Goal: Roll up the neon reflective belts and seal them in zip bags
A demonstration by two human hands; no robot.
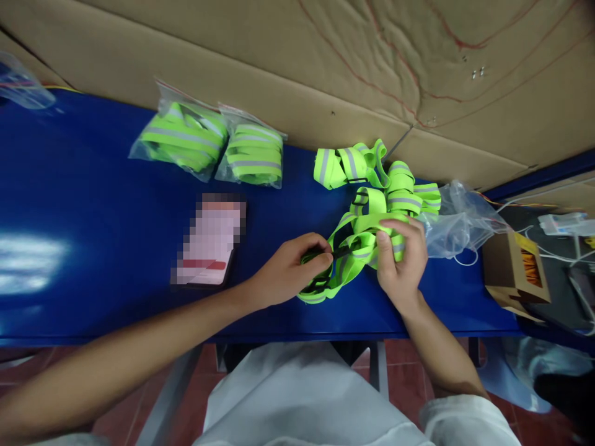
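A neon-yellow reflective strap (346,272) with a grey stripe and black buckles lies in loops between my hands. My left hand (304,263) is closed on its left end, thumb and fingers pinching near a black buckle. My right hand (403,260) pinches a band of the same strap between thumb and fingers. Just beyond my right hand, more rolled reflective straps (403,189) are heaped. Another folded strap (344,167) lies behind, toward the cardboard wall.
Two clear bags of straps, one larger (181,139) and one smaller (255,152), rest against the cardboard wall (279,93). A phone (211,241) lies left on the blue table (116,248). To the right are crumpled clear plastic (458,220) and a small cardboard box (509,272).
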